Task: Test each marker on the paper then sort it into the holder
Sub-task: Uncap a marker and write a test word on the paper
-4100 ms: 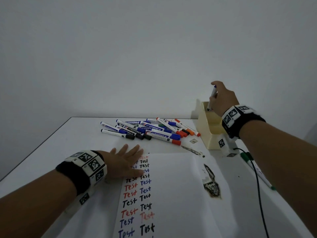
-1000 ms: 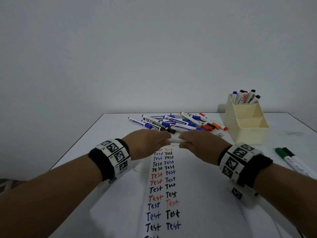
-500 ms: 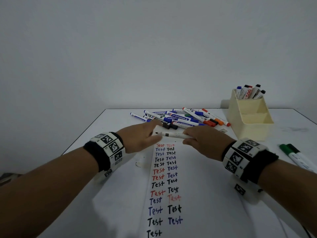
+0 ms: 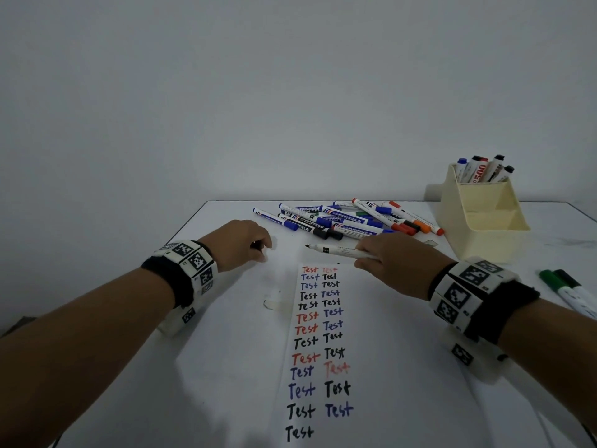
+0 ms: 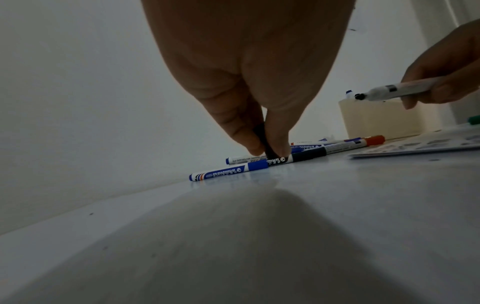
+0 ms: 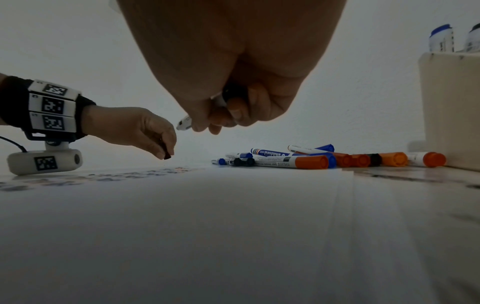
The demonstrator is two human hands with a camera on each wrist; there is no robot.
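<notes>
Uncapped marker [image 4: 342,252] held level above the paper [image 4: 381,367] — tip bare, pointing left.
Right hand [image 4: 399,263] grips its barrel; left hand [image 4: 240,244] pinches the black cap [image 5: 265,142] just over the desk [image 4: 226,318]. Loose markers [image 4: 349,219] lie beyond, holder [image 4: 481,221] at right.

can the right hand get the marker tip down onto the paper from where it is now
Probably yes. The right hand grips the uncapped marker just above the top of the paper; the left hand, pinching the cap, is off to the side.
</notes>
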